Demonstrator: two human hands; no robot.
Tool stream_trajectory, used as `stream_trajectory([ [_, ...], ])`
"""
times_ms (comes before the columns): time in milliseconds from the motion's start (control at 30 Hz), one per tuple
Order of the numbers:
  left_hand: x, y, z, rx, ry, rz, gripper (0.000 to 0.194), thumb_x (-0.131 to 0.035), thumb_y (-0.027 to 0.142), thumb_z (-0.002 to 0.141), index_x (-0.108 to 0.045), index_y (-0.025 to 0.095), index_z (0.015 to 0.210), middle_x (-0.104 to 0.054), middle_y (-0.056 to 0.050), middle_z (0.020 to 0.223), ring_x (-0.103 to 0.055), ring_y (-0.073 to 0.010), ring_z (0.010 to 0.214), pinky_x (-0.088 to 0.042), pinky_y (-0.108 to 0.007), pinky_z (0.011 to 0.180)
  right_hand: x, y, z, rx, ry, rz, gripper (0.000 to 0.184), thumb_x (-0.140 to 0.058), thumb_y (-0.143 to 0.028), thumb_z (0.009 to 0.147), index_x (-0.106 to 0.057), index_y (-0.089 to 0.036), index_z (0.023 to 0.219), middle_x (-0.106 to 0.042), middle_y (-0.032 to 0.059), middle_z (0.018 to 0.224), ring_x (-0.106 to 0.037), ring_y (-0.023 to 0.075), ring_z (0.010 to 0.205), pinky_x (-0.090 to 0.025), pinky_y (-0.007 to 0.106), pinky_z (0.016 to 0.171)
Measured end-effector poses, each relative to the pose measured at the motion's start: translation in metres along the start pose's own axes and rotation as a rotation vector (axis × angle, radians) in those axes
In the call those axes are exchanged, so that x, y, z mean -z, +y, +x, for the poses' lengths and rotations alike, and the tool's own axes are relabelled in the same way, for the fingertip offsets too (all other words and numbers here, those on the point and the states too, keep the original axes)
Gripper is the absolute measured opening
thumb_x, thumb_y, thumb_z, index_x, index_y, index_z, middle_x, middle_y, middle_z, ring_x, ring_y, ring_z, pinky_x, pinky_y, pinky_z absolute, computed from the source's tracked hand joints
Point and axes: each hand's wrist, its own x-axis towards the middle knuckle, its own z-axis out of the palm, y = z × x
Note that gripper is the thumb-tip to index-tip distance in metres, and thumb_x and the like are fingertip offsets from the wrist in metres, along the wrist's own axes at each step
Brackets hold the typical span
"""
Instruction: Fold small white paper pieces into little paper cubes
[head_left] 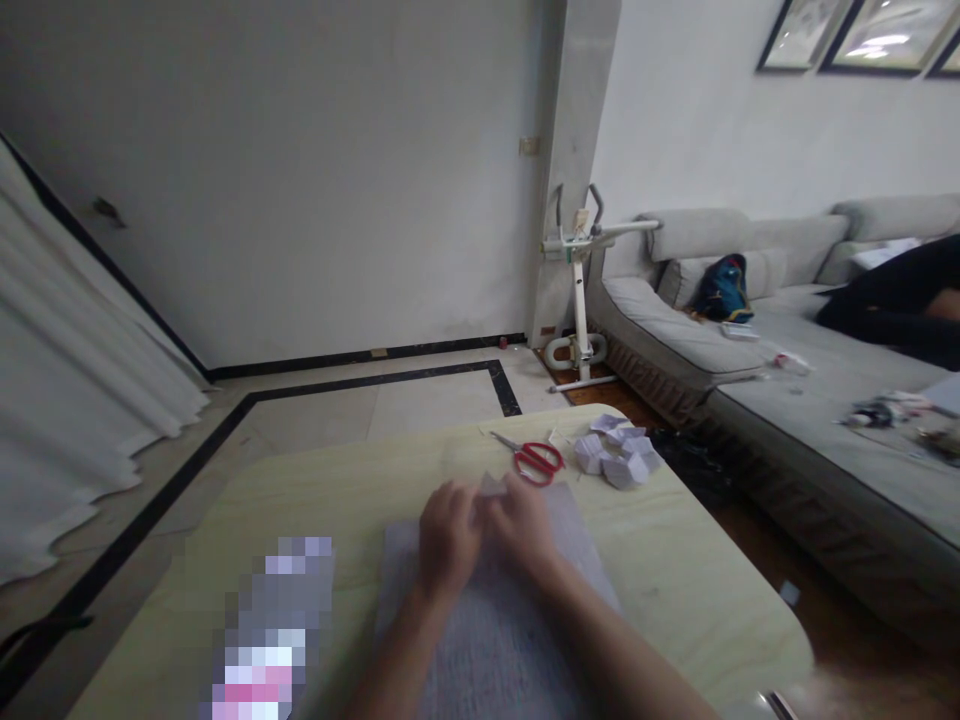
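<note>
My left hand (448,537) and my right hand (525,525) meet at the middle of a pale wooden table (675,560). Their fingers are closed together on a small piece of white paper (491,487) that sticks up between them. Under both hands lies a large sheet of printed paper (495,630). Red-handled scissors (534,459) lie just beyond my right hand. A cluster of several small folded white paper pieces (619,456) sits to the right of the scissors.
A grey sofa (787,400) with a blue bag (724,290) and clutter runs along the right. A white exercise machine (577,300) stands by the wall. White curtains (67,400) hang at the left. A blurred patch (274,630) covers the table's near left.
</note>
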Motion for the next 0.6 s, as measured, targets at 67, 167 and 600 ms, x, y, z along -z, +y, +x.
stream_trajectory([
  [67,0.0007,0.0011,0.0009,0.004,0.029,-0.016,0.004,-0.052,0.018,0.083,-0.055,0.018,0.081,-0.056,-0.004,0.074,-0.055,-0.0185,0.073,-0.045,-0.029,0.067,0.0007,0.0008,0.0003,0.0,0.021,-0.003,0.016,-0.048,-0.017,0.068,-0.035,-0.02,0.059,-0.043,-0.0046,0.052,-0.037,0.0102,0.049,-0.022,0.022,0.047],
  [167,0.0003,0.0013,0.0015,0.024,0.079,-0.063,0.005,-0.05,0.015,0.083,-0.053,0.018,0.081,-0.055,-0.003,0.073,-0.055,-0.017,0.07,-0.046,-0.028,0.066,0.0003,0.0033,0.0009,0.018,0.058,-0.019,0.015,-0.048,-0.014,0.067,-0.036,-0.02,0.058,-0.043,-0.0044,0.052,-0.037,0.0105,0.049,-0.022,0.023,0.047],
  [600,-0.0023,-0.0027,-0.0047,0.284,0.04,-0.32,0.02,-0.052,0.025,0.083,-0.055,0.017,0.101,-0.068,-0.007,0.086,-0.065,-0.0184,0.077,-0.051,-0.028,0.069,-0.0061,0.0016,-0.0006,0.072,0.027,0.294,0.005,-0.052,-0.022,0.077,-0.048,-0.018,0.076,-0.048,-0.0035,0.063,-0.044,0.0108,0.055,-0.033,0.021,0.051],
])
